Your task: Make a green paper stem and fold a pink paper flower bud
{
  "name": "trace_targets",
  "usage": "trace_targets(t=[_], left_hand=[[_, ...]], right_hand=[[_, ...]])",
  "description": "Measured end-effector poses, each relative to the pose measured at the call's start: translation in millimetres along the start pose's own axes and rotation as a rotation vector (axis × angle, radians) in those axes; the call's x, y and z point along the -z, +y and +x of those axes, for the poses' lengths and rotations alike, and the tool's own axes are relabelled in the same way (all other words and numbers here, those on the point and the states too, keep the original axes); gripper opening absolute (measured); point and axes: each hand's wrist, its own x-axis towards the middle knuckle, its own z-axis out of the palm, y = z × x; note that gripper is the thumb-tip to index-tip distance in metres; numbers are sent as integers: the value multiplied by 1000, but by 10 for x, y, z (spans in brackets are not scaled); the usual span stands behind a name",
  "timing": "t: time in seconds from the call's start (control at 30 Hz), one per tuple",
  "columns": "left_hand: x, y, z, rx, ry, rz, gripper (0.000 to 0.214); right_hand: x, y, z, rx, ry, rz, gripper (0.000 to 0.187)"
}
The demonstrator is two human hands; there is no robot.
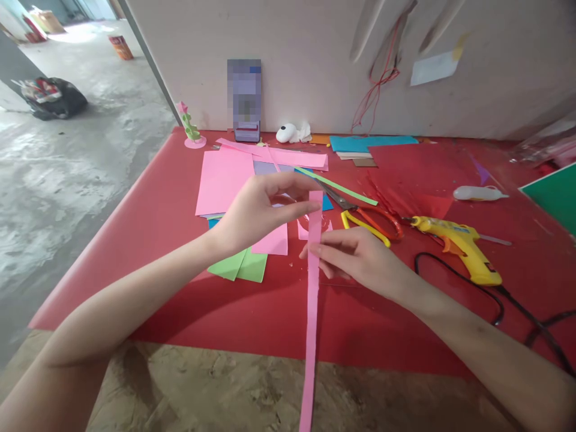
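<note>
A long narrow pink paper strip (310, 324) hangs down in front of me, over the red table cover (148, 240). My left hand (258, 207) pinches the strip's top end between thumb and fingertips. Just below it, my right hand (355, 258) pinches the strip with thumb and forefinger. Behind the hands lie a pink sheet (222, 180), more pink strips (288, 157), green paper (240, 264) and a small pink paper roll (306, 227).
Yellow-and-orange scissors (369, 219) and a yellow glue gun (463, 246) with a black cord (468, 285) lie to the right. A white glue bottle (477, 193), blue sheets (369, 143), a green strip (337, 186) and a small paper flower model (191, 127) stand further back.
</note>
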Motion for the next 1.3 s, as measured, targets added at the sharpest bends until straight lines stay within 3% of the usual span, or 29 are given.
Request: trace_targets(t=[0.07,0.27,0.4,0.6,0.83,0.97,1.1,1.3], left_hand=[[-8,6,-21,-82,18,72,2],[-20,22,-85,-470,125,313,6],[-47,-9,-91,-530,165,349,9],[-93,-8,-119,-381,120,350,7],[-149,0,-148,60,-55,27,10],[-183,-19,-145,149,-91,-98,12],[-125,-22,-112,222,-202,-224,17],[-38,-11,-37,350,-351,-73,21]], right_hand=[[1,37,5,-2,17,58,32],[28,41,21,72,149,309,26],[65,-38,21,67,213,385,27],[104,-72,-2,68,312,394,22],[40,-43,13,157,385,345,13],[41,-9,7,153,447,282,16],[89,-4,-25,154,472,134,18],[218,-126,-58,89,363,-175,21]])
